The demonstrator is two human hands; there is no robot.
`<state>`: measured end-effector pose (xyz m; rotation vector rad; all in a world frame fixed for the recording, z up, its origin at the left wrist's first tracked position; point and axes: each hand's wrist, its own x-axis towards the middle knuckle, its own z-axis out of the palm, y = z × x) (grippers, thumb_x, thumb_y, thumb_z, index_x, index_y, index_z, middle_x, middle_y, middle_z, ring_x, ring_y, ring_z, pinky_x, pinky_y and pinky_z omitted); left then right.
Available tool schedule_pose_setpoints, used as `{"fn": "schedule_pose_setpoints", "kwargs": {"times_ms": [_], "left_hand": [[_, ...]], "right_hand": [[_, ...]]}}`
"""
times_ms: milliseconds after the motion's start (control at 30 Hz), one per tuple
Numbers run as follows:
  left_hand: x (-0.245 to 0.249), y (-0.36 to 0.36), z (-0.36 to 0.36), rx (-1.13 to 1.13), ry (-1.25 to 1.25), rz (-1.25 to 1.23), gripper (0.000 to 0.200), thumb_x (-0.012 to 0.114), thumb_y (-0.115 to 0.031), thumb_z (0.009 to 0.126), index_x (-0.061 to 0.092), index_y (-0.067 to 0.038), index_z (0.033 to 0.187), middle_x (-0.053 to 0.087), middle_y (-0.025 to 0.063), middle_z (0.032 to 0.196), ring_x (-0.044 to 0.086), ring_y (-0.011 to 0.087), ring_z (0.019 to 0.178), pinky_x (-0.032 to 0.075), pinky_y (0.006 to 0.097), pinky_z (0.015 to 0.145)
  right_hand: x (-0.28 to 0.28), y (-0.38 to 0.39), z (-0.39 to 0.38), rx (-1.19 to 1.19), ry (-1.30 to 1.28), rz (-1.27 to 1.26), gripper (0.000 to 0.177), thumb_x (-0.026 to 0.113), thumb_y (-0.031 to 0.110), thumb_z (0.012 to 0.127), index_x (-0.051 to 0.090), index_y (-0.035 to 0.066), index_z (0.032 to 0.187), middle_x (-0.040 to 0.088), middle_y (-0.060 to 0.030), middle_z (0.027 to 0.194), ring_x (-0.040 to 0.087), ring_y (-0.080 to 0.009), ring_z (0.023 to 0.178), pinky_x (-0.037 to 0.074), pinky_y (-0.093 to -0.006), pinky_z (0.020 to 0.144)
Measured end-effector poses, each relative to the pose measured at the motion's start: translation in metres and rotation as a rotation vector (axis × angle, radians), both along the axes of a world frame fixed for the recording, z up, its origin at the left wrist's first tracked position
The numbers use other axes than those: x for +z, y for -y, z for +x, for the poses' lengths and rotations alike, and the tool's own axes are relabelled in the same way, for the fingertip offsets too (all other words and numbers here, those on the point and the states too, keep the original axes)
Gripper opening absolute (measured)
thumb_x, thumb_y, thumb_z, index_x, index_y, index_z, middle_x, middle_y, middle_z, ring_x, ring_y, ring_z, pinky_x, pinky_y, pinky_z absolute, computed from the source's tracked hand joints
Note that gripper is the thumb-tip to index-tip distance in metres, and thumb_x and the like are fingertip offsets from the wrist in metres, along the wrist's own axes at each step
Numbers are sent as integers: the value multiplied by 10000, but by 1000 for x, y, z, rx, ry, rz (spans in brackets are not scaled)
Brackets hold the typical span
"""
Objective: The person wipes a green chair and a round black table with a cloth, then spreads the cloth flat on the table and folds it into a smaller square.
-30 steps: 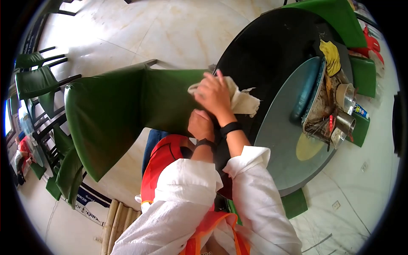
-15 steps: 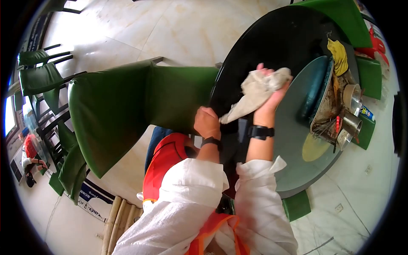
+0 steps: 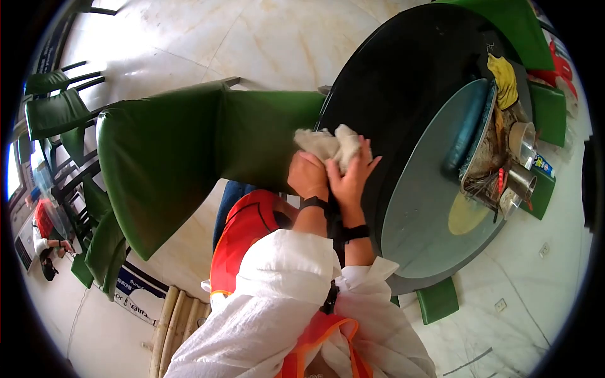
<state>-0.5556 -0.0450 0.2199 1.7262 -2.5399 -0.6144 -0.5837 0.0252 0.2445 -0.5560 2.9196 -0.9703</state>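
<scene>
A crumpled beige cloth (image 3: 328, 146) is bunched between my two hands, near the left edge of the black round table (image 3: 403, 69). My left hand (image 3: 307, 173) has its fingers wrapped on the lower left part of the cloth. Against the cloth's right side is my right hand (image 3: 353, 176), with its thumb and some fingers showing and the rest hidden behind the cloth. The hands are side by side, close to touching. Just left of them is the seat of a green chair (image 3: 268, 135).
On the table's grey glass turntable (image 3: 409, 227), a tray (image 3: 482, 164) holds metal containers and tools, with a yellow cloth (image 3: 502, 82) at its top. Green chairs (image 3: 60, 115) stand at the far left, with another person (image 3: 47, 236) near them. Rolled poles (image 3: 173, 327) lie lower left.
My right hand has moved left and down from over the table, bringing the cloth beside my left hand. The cloth is now bunched between both hands instead of hanging from the right one.
</scene>
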Motion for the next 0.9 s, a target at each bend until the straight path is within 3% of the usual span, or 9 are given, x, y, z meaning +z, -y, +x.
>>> {"fn": "schedule_pose_setpoints", "kwargs": {"times_ms": [67,167,267,467,533,567,667,733,900], "left_hand": [[-10,-2,4,103,47,128,344,358,-244,873,568,-42,689,607,157,688,578,360,613,461,453,547],[0,-1,-1,42,33,60,351,350,-244,875,566,-43,686,604,159,682,578,361,611,462,450,543],[-1,0,-1,-7,31,-25,359,336,-238,878,564,-40,684,600,162,677,576,360,608,460,445,536],[3,0,0,-12,8,-29,339,340,-218,879,555,-37,690,599,152,687,577,348,626,460,427,546],[4,1,1,-8,3,-16,336,341,-216,880,554,-36,692,598,151,690,579,350,637,461,428,553],[5,0,0,-6,-4,-3,332,342,-213,880,553,-35,694,598,151,693,580,352,648,461,430,560],[8,0,-2,19,-1,43,327,339,-213,882,557,-36,712,601,154,712,579,361,665,462,439,576],[6,1,0,7,21,76,325,336,-213,883,562,-32,737,606,159,739,578,370,674,462,448,587],[7,0,0,-12,-7,32,347,320,-216,891,574,-18,759,609,172,744,577,373,676,464,444,597]], "right_hand": [[9,14,-1,18,35,38,358,651,312,748,544,49,965,316,-204,1369,288,-379,1279,43,-674,982],[12,26,-31,104,33,214,304,684,339,704,562,99,845,322,-149,1383,299,-346,1283,83,-691,964],[2,29,-71,25,-51,253,350,640,397,748,590,111,943,322,-147,1384,275,-348,1295,118,-701,951],[-4,-5,-174,-414,-294,482,451,610,393,780,505,93,1100,358,-209,1329,327,-370,1247,197,-673,950],[-3,-12,-192,-423,-331,282,501,631,359,768,463,62,1135,367,-206,1324,348,-392,1221,273,-624,926],[-5,-12,-191,-349,-321,147,547,649,324,755,419,56,1172,382,-207,1309,363,-390,1208,315,-586,888],[-6,6,-186,-43,-355,341,387,681,295,714,550,52,986,416,-116,1303,380,-339,1196,318,-566,885],[-3,33,-185,147,-367,227,349,691,321,698,573,48,880,429,-72,1293,367,-317,1204,313,-559,894],[-4,60,-230,188,-446,312,341,670,342,720,576,70,903,462,-60,1226,403,-284,1165,353,-532,866]]}}
